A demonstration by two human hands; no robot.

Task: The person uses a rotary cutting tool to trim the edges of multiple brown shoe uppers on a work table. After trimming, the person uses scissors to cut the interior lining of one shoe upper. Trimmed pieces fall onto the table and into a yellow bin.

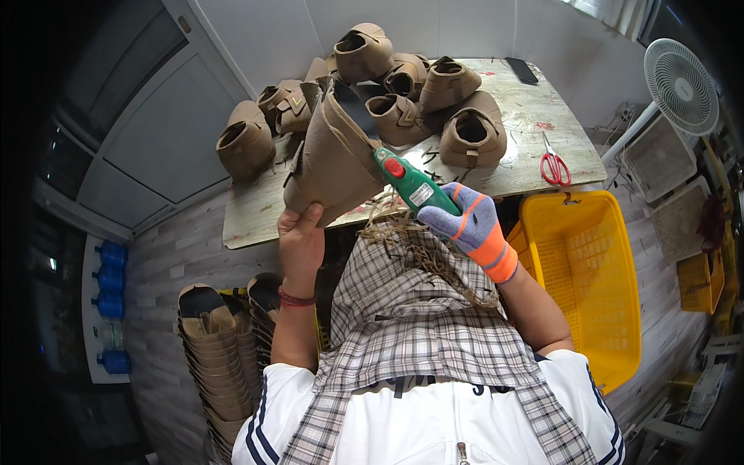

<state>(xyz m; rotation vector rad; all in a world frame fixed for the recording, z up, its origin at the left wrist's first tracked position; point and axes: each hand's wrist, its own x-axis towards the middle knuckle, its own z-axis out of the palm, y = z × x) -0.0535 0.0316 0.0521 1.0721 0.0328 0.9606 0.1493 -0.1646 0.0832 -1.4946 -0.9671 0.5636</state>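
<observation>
My bare left hand [302, 244], with a red band at the wrist, grips a large tan shoe upper [333, 167] by its lower edge and holds it tilted above the table's front edge. In a grey and orange glove, my right hand [471, 221] is wrapped round a green hand-held power trimmer [411, 180] with a red switch. The trimmer's head meets the upper's right edge; its cutting tip is too small to make out. Thin brown trimmings [422, 252] lie on the checked apron [372, 291] over my lap.
Several more tan uppers [474, 136] cover the back of the worn table [542, 116]. Red-handled scissors [554, 167] and a black phone [521, 70] lie at its right. A yellow crate [620, 287] stands right, stacked uppers [217, 364] left. A white fan [682, 87] is back right.
</observation>
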